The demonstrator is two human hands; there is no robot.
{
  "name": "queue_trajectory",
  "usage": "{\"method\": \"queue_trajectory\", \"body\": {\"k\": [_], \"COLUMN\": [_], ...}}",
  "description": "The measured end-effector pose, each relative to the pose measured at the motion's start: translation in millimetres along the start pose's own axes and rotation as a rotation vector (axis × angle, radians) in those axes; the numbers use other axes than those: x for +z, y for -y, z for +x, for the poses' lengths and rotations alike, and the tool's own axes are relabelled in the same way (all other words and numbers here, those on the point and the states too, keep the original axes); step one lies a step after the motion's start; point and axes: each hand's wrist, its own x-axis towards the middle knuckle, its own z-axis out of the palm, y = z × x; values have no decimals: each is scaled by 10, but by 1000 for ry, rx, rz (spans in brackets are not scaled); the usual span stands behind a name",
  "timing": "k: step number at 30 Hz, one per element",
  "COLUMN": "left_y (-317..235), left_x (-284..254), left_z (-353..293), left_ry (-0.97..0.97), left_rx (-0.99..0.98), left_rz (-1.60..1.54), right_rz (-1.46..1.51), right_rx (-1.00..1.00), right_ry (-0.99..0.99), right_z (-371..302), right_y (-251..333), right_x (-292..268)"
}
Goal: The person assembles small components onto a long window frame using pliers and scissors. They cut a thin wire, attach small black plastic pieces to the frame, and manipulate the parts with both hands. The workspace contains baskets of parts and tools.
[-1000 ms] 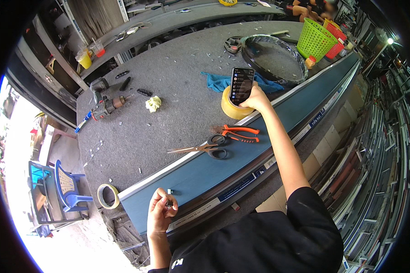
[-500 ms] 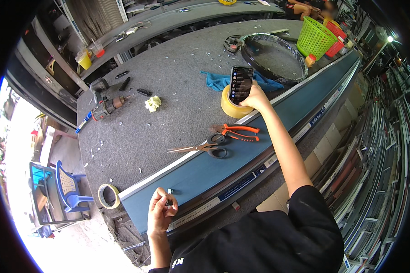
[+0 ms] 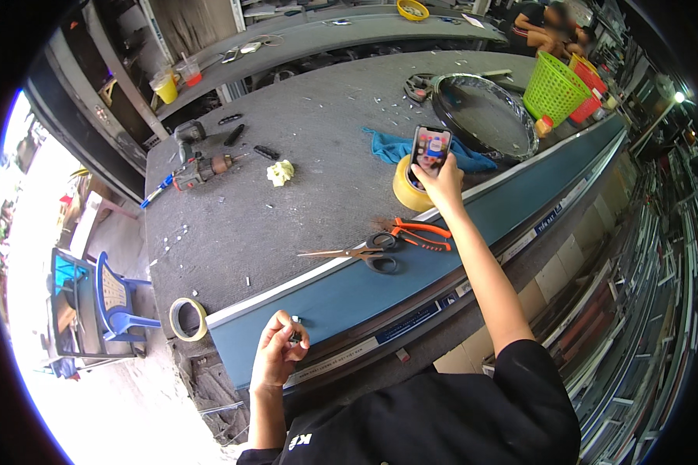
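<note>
My right hand [image 3: 444, 184] holds a smartphone [image 3: 431, 147] upright, with the thumb over the lower part of its lit screen. Just below and behind the phone stands a roll of yellow tape [image 3: 408, 188]. My left hand [image 3: 281, 350] is closed, fingertips pinching a small dark piece [image 3: 295, 337] whose kind I cannot make out. Beneath both arms runs a long blue-grey panel [image 3: 333, 298] with a pale edge. Orange-handled pliers [image 3: 425, 234] and scissors with black handles [image 3: 368, 256] lie on it between my hands, the scissors' blades pointing left.
On the grey worktable lie a power drill [image 3: 198, 172], a crumpled pale scrap [image 3: 280, 173], a blue cloth [image 3: 392, 146] and a wrapped black ring [image 3: 485, 116]. A green basket [image 3: 554, 87] stands far right. A masking tape roll [image 3: 188, 319] sits at the left corner. Another person sits beyond.
The phone's screen has gone from a dark list to coloured icons, and my right thumb now lies across its front. The whole view has shifted slightly. My left hand keeps its pinch.
</note>
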Motion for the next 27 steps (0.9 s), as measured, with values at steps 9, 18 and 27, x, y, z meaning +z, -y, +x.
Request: {"method": "queue_trajectory", "body": {"k": [9,18,27], "left_y": [-10,-35,68], "left_x": [69,158,520], "left_z": [-43,-67,-115], "left_ry": [72,22,-199], "left_rx": [-2,72,440], "left_rz": [26,178,587], "right_rz": [-386,-359,1128], "right_rx": [16,79,120], "right_ry": [-284,-98,1012], "right_z": [-76,-54,-2610], "right_y": [285,331,1489], "right_x": [238,105,-610]}}
